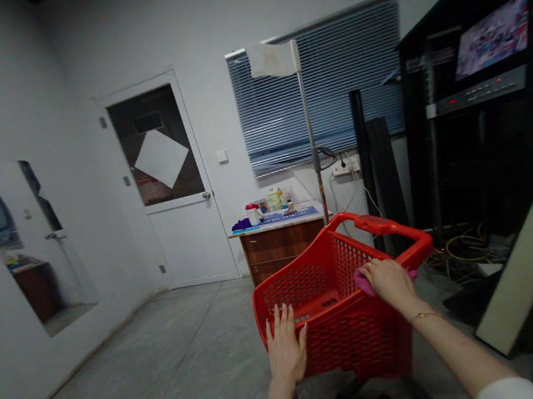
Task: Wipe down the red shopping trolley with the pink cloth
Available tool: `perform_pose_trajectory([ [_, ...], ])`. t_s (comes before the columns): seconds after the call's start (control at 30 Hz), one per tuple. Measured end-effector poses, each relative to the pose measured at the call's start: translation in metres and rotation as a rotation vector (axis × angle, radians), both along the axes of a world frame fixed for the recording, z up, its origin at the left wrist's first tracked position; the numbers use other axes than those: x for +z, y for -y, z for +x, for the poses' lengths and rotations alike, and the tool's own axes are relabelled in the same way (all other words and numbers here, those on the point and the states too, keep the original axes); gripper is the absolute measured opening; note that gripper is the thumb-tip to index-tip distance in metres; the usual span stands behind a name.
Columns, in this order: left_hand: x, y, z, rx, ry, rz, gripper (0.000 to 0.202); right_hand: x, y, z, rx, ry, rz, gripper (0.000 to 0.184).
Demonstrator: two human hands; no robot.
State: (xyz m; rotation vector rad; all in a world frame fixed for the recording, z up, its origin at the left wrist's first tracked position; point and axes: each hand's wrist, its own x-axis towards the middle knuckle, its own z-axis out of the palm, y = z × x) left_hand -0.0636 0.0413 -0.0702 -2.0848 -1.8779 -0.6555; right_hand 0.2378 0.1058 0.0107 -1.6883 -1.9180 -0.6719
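Head view: red perforated-plastic shopping cart (355,344) low, right of centre, long axis left-right. Right hand (391,283), nearer red handle (382,225), curled over crumpled pink cloth (364,284); left hand (286,351) spread, holding nothing, at near rim (335,313).

red perforated cart (352,341) | upright | pink cloth (364,283) | bunched at cart rim

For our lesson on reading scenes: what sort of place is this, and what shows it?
Probably a utility or equipment room: a black rack holds a lit screen, loose cables lie near its base, and a wooden cabinet bears small containers.
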Motion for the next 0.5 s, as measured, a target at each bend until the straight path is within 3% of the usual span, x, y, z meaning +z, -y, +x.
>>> perform_pose_trajectory([
  [0.03,-0.002,-0.001,0.002,-0.003,0.008,0.01,0.057,0.001,-0.001,0.004,-0.037,-0.002,0.022,0.032],
  [0.1,-0.004,-0.003,0.006,-0.01,0.022,0.026,0.058,-0.008,0.002,-0.014,-0.062,-0.014,0.053,0.033],
  [0.23,-0.004,-0.004,0.008,-0.012,0.027,0.038,0.059,-0.041,0.024,-0.106,0.112,-0.063,0.075,0.027],
  [0.3,-0.003,-0.002,0.005,-0.008,0.007,0.029,0.058,-0.049,0.031,-0.135,0.16,-0.067,0.073,0.025],
  [0.37,-0.001,-0.001,0.002,-0.012,-0.014,0.015,0.056,-0.047,0.03,-0.131,0.198,-0.053,0.041,0.028],
  [0.5,0.0,0.0,0.001,-0.017,-0.017,0.005,0.056,-0.02,0.011,-0.053,0.139,-0.008,-0.048,0.031],
])
